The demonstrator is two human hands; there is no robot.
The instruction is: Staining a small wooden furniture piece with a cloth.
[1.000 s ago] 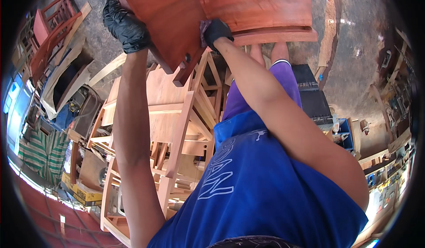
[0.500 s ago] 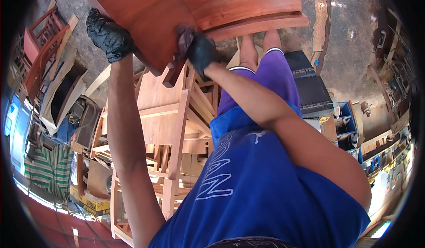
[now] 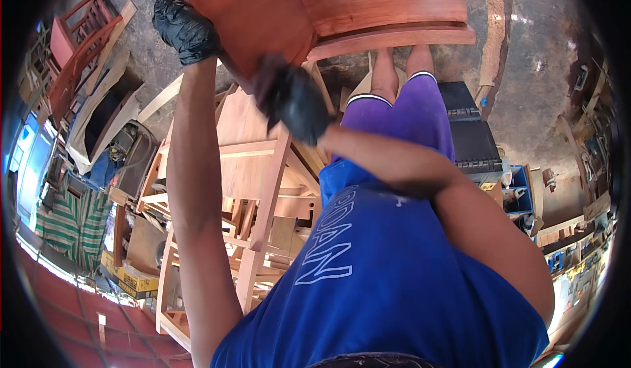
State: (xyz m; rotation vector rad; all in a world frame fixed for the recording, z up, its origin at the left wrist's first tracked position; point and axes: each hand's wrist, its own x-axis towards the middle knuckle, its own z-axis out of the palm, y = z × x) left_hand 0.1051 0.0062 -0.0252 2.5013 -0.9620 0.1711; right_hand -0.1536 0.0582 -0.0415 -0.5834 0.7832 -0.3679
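A red-brown stained wooden furniture piece (image 3: 388, 3) with broad flat panels and a raised edge strip fills the top of the view. My left hand (image 3: 186, 29), in a black glove, is closed around the piece's left edge. In my right hand (image 3: 301, 105), also black-gloved, is a dark rag (image 3: 268, 82) at the panel's lower corner. Motion blurs the rag and the fingers around it, so whether the rag touches the wood is hard to see.
Unstained wooden frames (image 3: 246, 125) stand close below the piece, beside my left forearm. Black cases (image 3: 473, 141) lie to the right of my legs. Reddish chairs (image 3: 82, 39) stand at the far left, and a blue shelf rack (image 3: 519, 190) is at right.
My right hand has swept the rag down toward me, off the panel's face to its lower corner. My left hand keeps its hold on the edge; the whole view has shifted slightly.
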